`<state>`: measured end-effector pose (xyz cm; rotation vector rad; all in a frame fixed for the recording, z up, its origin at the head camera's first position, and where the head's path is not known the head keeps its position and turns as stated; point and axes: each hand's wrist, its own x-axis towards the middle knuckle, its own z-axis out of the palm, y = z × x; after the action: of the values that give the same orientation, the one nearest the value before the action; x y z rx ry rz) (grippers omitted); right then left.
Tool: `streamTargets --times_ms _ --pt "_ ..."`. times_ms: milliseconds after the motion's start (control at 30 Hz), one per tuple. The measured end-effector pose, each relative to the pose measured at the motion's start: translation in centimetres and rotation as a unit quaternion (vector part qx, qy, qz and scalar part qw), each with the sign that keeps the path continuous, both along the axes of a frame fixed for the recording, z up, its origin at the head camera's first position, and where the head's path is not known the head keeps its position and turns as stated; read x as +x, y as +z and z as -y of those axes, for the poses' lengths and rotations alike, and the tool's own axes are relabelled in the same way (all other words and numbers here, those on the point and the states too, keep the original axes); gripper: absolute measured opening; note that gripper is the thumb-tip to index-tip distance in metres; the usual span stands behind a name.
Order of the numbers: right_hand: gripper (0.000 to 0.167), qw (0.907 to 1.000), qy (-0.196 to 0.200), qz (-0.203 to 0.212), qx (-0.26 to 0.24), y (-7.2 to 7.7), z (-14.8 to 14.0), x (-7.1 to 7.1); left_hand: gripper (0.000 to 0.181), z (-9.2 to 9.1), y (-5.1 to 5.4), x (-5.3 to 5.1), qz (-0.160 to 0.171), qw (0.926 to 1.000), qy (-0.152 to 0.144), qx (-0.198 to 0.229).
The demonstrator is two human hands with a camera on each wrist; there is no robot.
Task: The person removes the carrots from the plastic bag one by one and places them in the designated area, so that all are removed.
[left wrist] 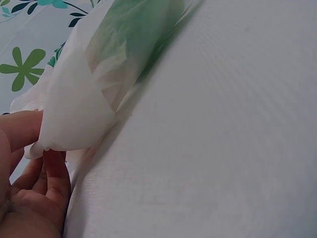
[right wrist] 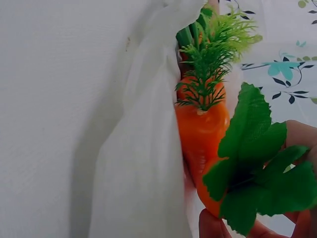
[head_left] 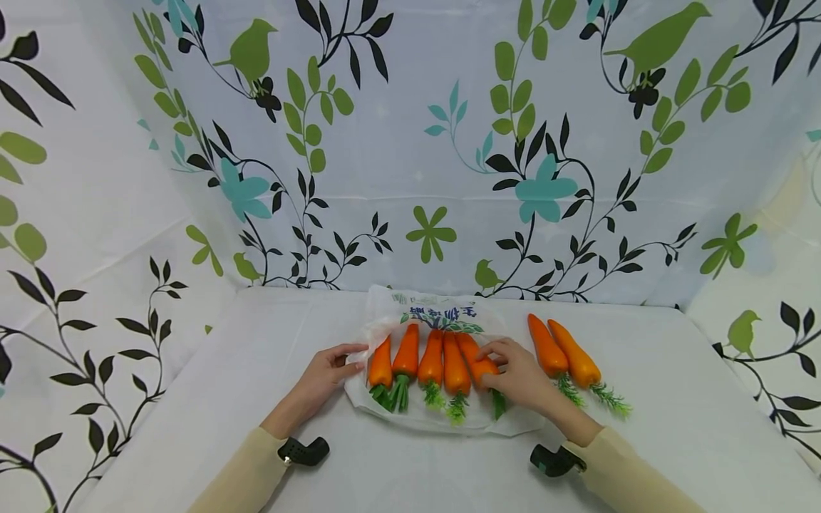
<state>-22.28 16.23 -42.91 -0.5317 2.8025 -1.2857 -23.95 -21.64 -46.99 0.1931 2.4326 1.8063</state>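
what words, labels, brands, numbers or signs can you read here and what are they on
Nothing reads clearly.
White bag: a row of blue characters, too blurred to read.
Same bag, just above: fainter print, too small to read.
Carrots: no lettering visible.

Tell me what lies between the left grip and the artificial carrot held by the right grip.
Four artificial carrots lie side by side there, along with part of the white plastic bag, whose edge the left grip holds; the head view shows it.
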Motion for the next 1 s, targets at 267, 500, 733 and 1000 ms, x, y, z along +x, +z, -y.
streamTargets --times_ms 267,500,733,1000 --pt "0.024 0.9998 0.0 0.011 -0.015 1.3 -0.5 0.5 0.037 -0.1 0.4 0.0 0.006 1.0 0.001 0.006" --pt "0.024 0.9998 -0.004 0.013 -0.016 1.7 -1.1 0.7 0.037 -0.1 0.4 0.0 0.012 0.9999 0.0 0.011" --pt "0.025 0.9995 -0.001 0.024 -0.023 2.2 -1.6 1.4 0.037 -0.1 0.3 0.1 0.014 0.9998 0.005 0.01" --pt "0.024 0.9982 0.011 0.051 -0.028 2.4 -2.6 2.2 0.038 -0.1 0.4 0.2 0.013 0.9998 0.003 0.013"
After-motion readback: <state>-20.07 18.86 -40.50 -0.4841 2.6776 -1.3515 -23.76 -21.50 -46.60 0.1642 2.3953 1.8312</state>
